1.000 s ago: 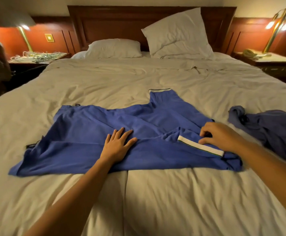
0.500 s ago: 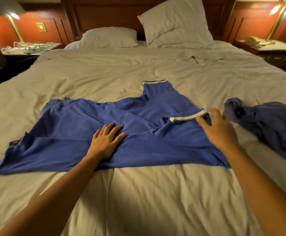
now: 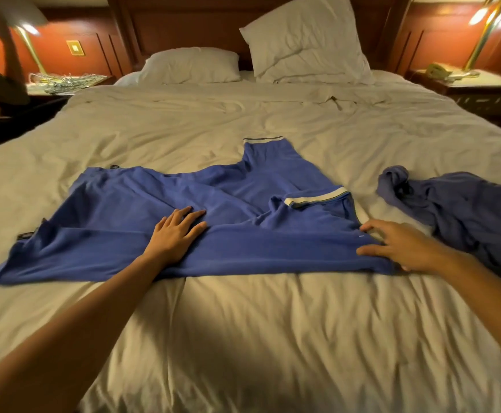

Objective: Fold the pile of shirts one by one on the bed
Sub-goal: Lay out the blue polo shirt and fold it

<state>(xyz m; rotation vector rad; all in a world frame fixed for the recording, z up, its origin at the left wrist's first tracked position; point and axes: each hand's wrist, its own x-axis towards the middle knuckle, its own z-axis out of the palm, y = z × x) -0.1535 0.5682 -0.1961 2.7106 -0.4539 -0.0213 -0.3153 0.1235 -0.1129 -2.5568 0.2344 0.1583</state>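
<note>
A blue shirt (image 3: 118, 222) with white-trimmed sleeves lies spread sideways on the bed (image 3: 243, 338). One sleeve points toward the pillows; the other is folded in over the body, its white cuff facing up. My left hand (image 3: 176, 234) presses flat on the middle of the shirt, fingers straight. My right hand (image 3: 398, 244) rests at the shirt's right edge, fingers spread over the fabric's corner; whether it pinches the cloth is hidden. A crumpled darker blue shirt (image 3: 457, 210) lies to the right.
Two white pillows (image 3: 305, 40) lean at the wooden headboard. Nightstands with brass lamps (image 3: 481, 34) flank the bed; the right one holds a phone, the left a tangle of cables. A person's arm (image 3: 7, 55) shows at the far left.
My right hand let go of the folded sleeve's cuff and moved down to the shirt's right edge. The sleeve now lies folded over the body. My left hand stayed pressed in place.
</note>
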